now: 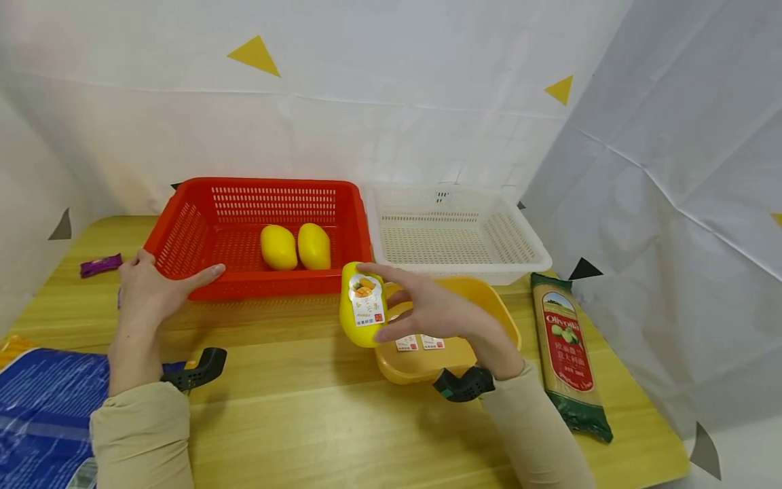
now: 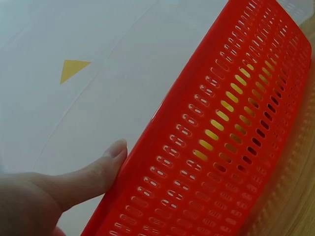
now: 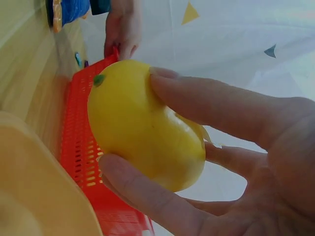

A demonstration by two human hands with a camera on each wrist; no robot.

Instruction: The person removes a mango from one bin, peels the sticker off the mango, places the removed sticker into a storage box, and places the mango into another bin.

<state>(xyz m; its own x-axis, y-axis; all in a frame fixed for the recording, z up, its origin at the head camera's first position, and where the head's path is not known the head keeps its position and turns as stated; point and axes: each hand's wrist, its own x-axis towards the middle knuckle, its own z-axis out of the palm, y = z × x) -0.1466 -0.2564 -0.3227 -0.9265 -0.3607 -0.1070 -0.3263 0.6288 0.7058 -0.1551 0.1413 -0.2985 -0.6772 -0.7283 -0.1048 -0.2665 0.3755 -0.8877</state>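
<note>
My right hand (image 1: 436,305) holds a yellow mango (image 1: 360,309) with a fruit label facing up, gripped between thumb and fingers. The mango hangs in front of the red basket (image 1: 275,285), over the left edge of a yellow basin (image 1: 510,319). In the right wrist view its green stem end (image 3: 98,79) shows. Two more mangoes, a left one (image 1: 278,248) and a right one (image 1: 314,246), sit inside the red basket. At that basket's front left corner my left hand (image 1: 149,285) grips the rim, its thumb (image 2: 98,172) along the front.
White labels (image 1: 406,343) lie in the yellow basin. Beside the red basket stands a white basket (image 1: 458,268). A pack of pasta (image 1: 568,346) lies at the right, a blue bag (image 1: 49,414) at the left front and a purple wrapped snack (image 1: 100,265) at the far left.
</note>
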